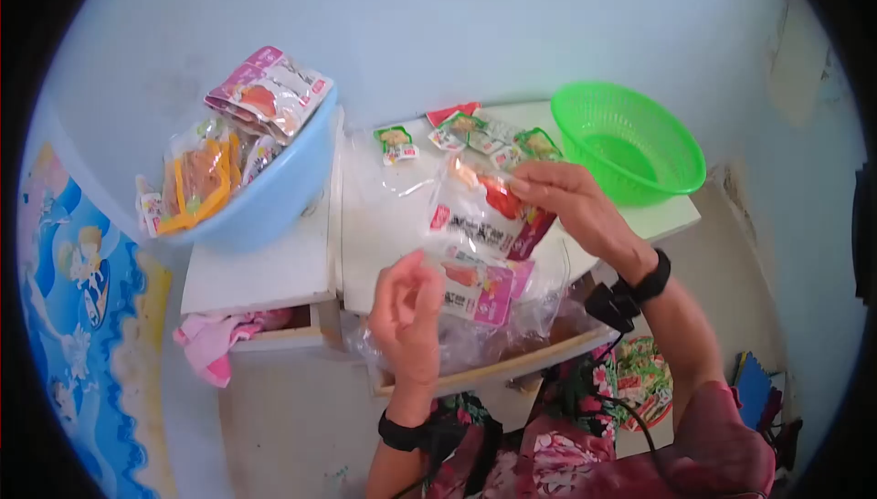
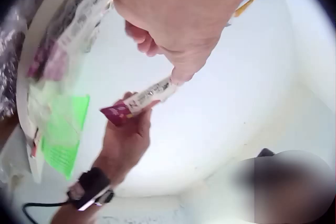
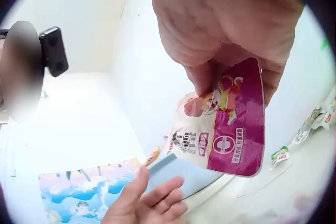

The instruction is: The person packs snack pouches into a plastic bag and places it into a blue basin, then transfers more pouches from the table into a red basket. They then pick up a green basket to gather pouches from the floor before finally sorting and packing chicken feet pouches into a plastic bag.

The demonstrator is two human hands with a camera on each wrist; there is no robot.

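Observation:
My right hand (image 1: pixel 585 211) pinches a snack packet (image 1: pixel 480 220) by its edge, thumb and fingers on opposite faces. The packet is white and purple with a red food picture; its purple end (image 3: pixel 241 129) shows large in the right wrist view. My left hand (image 1: pixel 406 316) is held just left of it, fingers loosely bent and holding nothing. In the right wrist view the left palm (image 3: pixel 149 203) faces up, apart from the packet. Below the held packet, another purple-and-white packet (image 1: pixel 475 296) lies near the table's front edge among clear plastic.
A blue basin (image 1: pixel 288 211) heaped with packets stands at the left. At the back right is a green basket (image 1: pixel 630 125). Several small green-and-white packets (image 1: pixel 493 138) lie between them. Below the tabletop, an open drawer (image 1: pixel 512 364) holds clear plastic; pink cloth (image 1: pixel 215 344) hangs from another.

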